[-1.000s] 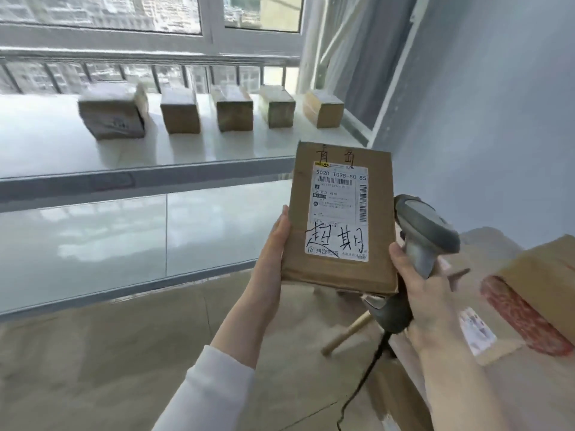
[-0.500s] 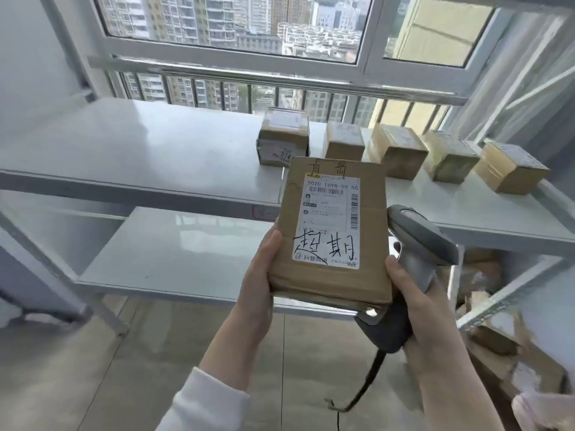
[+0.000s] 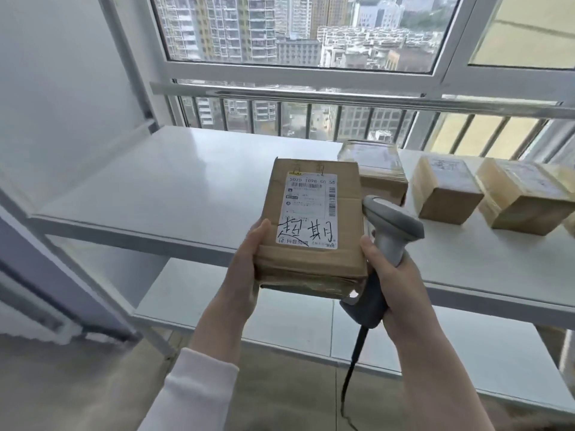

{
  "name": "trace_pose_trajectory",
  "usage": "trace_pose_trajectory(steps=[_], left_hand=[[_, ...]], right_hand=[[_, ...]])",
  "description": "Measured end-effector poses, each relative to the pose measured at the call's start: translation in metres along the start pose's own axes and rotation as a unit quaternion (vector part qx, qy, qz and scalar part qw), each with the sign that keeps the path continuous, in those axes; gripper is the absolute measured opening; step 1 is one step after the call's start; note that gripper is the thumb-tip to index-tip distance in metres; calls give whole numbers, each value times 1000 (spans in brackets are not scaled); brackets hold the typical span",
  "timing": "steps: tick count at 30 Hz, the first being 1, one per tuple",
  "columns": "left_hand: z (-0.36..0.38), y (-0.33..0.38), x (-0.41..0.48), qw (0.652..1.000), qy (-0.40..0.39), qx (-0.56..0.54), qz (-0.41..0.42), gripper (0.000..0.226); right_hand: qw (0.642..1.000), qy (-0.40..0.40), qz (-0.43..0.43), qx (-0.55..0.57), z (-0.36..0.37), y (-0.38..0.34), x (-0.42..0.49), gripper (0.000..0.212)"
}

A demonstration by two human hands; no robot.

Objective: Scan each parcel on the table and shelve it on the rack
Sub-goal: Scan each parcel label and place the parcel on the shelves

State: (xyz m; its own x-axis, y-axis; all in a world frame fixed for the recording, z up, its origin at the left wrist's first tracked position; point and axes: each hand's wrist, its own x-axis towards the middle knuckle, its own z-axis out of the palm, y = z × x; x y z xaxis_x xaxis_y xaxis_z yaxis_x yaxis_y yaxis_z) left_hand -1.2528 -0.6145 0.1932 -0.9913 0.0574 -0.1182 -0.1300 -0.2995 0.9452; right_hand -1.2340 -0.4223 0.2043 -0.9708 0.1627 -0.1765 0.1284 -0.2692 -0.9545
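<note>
1. L hand (image 3: 245, 269) grips the left edge of the cardboard parcel (image 3: 311, 231), held in the air w/ label up, in front of the upper rack shelf (image 3: 174, 181).
2. R hand (image 3: 401, 287) wraps the barcode scanner (image 3: 392, 231) handle, thumb against the parcel's right edge.
3. Other parcels (image 3: 448, 194) sit on the shelf, right side.

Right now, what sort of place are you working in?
Likely a parcel storeroom high up: a white rack by the window, taped parcels lined on its shelf, a corded barcode scanner.
</note>
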Motion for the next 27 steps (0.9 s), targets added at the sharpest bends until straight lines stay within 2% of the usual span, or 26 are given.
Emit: trace_pose_trajectory(steps=[3, 5, 10, 14, 17, 19, 21, 22, 24, 27], left_hand=[[-32, 15, 32, 999, -28, 13, -21, 51], [-50, 21, 52, 999, -40, 9, -31, 51], [-79, 22, 85, 998, -42, -3, -54, 46], [-88, 24, 105, 997, -49, 36, -45, 31], [-88, 27, 111, 996, -42, 65, -39, 28], [-90, 32, 112, 993, -44, 96, -48, 33], [-93, 40, 114, 986, -47, 150, -59, 51], [-95, 45, 114, 979, -41, 196, -47, 64], [-97, 59, 109, 951, -31, 308, 30, 86], [-89, 77, 99, 874, -122, 439, 171, 93]], right_hand=[[999, 38, 17, -17, 37, 6, 25, 36], [998, 52, 22, -26, 59, 9, 39, 35], [995, 83, 53, -33, 93, 20, 65, 21], [991, 108, 72, -34, 103, 23, 81, 26], [990, 109, 81, -32, 105, 21, 87, 23], [988, 113, 87, -52, 104, 19, 89, 27], [986, 119, 93, -66, 103, 14, 87, 30], [986, 117, 97, -70, 101, 11, 87, 31], [986, 106, 101, -77, 98, 3, 85, 40], [987, 102, 73, -99, 94, -8, 84, 57]])
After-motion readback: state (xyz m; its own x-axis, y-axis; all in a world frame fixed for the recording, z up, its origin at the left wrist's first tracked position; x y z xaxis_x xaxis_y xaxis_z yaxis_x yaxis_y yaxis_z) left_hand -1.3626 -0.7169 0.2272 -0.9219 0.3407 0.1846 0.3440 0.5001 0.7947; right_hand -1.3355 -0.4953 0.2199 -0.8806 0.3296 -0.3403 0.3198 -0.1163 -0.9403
